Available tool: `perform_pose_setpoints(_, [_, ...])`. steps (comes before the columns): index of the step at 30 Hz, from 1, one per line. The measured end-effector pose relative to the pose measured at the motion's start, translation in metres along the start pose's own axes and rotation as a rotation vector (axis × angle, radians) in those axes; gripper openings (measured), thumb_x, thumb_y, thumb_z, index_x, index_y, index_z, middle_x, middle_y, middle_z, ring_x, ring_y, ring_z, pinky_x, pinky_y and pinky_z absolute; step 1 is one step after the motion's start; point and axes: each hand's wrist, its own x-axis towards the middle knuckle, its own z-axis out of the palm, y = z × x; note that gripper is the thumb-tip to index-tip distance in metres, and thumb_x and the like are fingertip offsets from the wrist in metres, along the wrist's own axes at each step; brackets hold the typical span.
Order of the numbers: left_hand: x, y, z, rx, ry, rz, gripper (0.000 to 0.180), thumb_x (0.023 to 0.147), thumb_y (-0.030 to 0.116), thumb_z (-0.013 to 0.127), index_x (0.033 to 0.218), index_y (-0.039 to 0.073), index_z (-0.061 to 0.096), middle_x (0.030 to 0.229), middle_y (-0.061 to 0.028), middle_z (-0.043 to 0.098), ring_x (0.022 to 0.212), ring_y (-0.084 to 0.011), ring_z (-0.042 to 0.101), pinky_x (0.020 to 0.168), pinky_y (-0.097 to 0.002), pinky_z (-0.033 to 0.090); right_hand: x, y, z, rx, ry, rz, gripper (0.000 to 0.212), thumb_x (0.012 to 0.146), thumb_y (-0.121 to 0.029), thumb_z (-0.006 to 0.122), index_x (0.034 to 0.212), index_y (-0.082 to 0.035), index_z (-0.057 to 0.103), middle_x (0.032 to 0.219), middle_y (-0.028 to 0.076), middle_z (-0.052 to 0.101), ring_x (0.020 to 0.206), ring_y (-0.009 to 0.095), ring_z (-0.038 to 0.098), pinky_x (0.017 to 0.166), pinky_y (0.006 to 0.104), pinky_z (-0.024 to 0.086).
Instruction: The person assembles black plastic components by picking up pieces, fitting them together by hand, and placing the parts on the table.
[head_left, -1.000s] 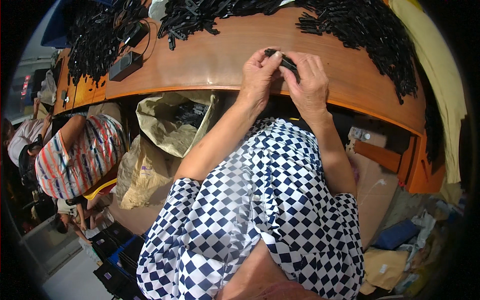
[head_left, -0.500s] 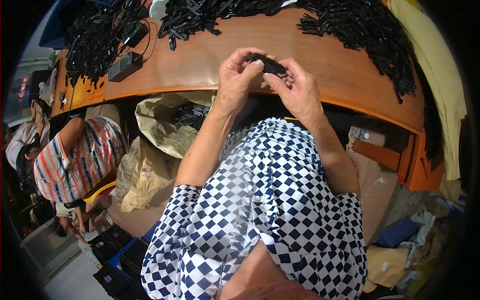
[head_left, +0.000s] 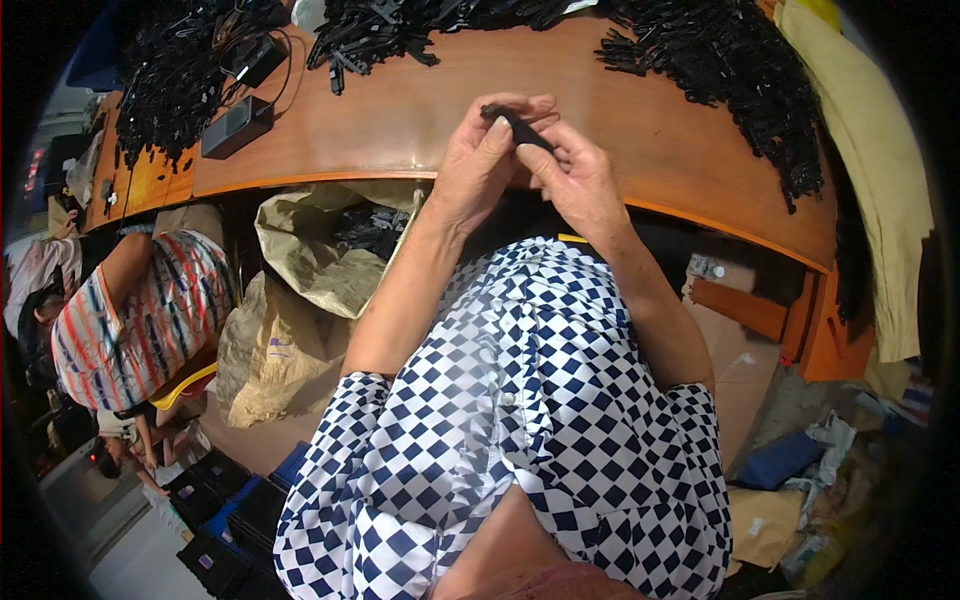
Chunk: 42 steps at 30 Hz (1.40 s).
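Now fitting: left hand (head_left: 480, 165) and right hand (head_left: 575, 180) both pinched on small black part (head_left: 518, 126) above wooden table (head_left: 400, 110); next needs steady alignment, probably.

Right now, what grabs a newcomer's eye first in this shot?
Both hands meet above the wooden table: the left hand and right hand pinch one small black part between the fingertips. Heaps of similar black parts line the table's far edge. A person in a striped shirt sits to the left.
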Motion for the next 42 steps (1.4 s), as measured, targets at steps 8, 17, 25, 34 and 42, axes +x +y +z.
perform_pose_setpoints(8, [0.005,0.027,-0.045,-0.018,0.119,-0.101,0.013,0.091,0.005,0.052,0.104,0.004,0.053,0.086,-0.0129,0.064,0.081,-0.0246,0.064,0.075,-0.034,0.054,0.03,-0.003,-0.053,-0.577,0.021,-0.233,0.018,0.085,-0.018,0.065,0.093,-0.003,0.058,0.085,0.013,0.06,0.072,0.027,0.062,0.063,0.0356,0.049])
perform_pose_setpoints(17, [0.048,0.068,-0.078,2.042,0.224,0.563,0.014,0.077,0.007,0.054,0.09,0.004,0.055,0.09,-0.0156,0.052,0.078,-0.0327,0.058,0.07,-0.0438,0.048,0.066,0.026,-0.126,-1.164,-0.103,-0.667,0.024,0.086,0.002,0.049,0.109,0.003,0.053,0.108,0.027,0.054,0.094,0.045,0.055,0.077,0.0459,0.048])
perform_pose_setpoints(25, [0.018,0.109,-0.057,2.179,-0.093,0.266,0.03,0.082,0.026,0.06,0.096,0.0,0.055,0.096,-0.0154,0.057,0.075,-0.0342,0.064,0.065,-0.0444,0.051,0.061,-0.017,-0.119,-1.073,-0.363,-0.46,0.02,0.084,0.0,0.054,0.103,0.006,0.05,0.089,0.024,0.055,0.083,0.039,0.058,0.069,0.0411,0.046])
perform_pose_setpoints(34, [-0.001,0.106,-0.052,1.877,0.081,0.229,0.023,0.076,0.003,0.06,0.097,0.0,0.052,0.099,-0.0173,0.056,0.082,-0.0334,0.063,0.06,-0.0404,0.05,0.062,-0.01,-0.082,-0.22,-0.383,-0.083,0.015,0.082,0.001,0.058,0.096,0.004,0.053,0.08,0.012,0.058,0.072,0.025,0.059,0.066,0.0334,0.045])
perform_pose_setpoints(42, [-0.01,0.076,-0.046,0.756,0.192,-0.123,0.029,0.081,0.004,0.061,0.109,-0.001,0.053,0.082,-0.0113,0.062,0.07,-0.0196,0.063,0.06,-0.0308,0.05,0.056,-0.041,-0.071,-0.723,-0.44,-0.505,0.004,0.084,0.002,0.055,0.086,0.004,0.057,0.077,0.018,0.058,0.067,0.031,0.056,0.061,0.0361,0.043])
